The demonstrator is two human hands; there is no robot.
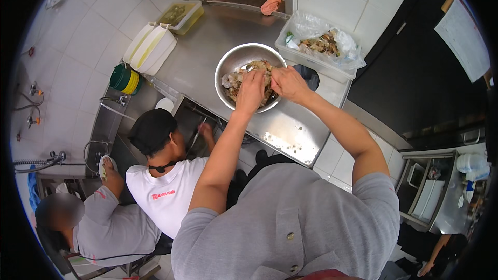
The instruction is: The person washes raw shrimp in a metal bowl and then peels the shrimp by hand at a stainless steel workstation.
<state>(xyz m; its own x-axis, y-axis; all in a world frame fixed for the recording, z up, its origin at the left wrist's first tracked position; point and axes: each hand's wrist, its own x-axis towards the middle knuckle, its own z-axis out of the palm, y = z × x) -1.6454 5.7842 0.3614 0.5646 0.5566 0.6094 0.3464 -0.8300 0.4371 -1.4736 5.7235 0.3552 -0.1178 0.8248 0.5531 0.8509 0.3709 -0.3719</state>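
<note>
A round stainless-steel bowl (222,95) stands on the steel counter, with raw shell-on shrimp (256,65) heaped inside. Some paler shrimp (230,80) at the left side of the bowl look peeled. My left hand (251,88) is over the middle of the bowl, fingers bent down and pinching at a shrimp (268,78). From the right rim, my right hand (290,83) reaches in, fingers closed on the same shrimp. My fingers hide most of this shrimp.
Right of the bowl sits a plastic bin (315,61) holding shrimp shells and plastic bags. White tubs (153,50) and a yellowish container (186,19) line the counter's back left. A co-worker in a white shirt (167,190) crouches close left; another person holds a plate (104,169).
</note>
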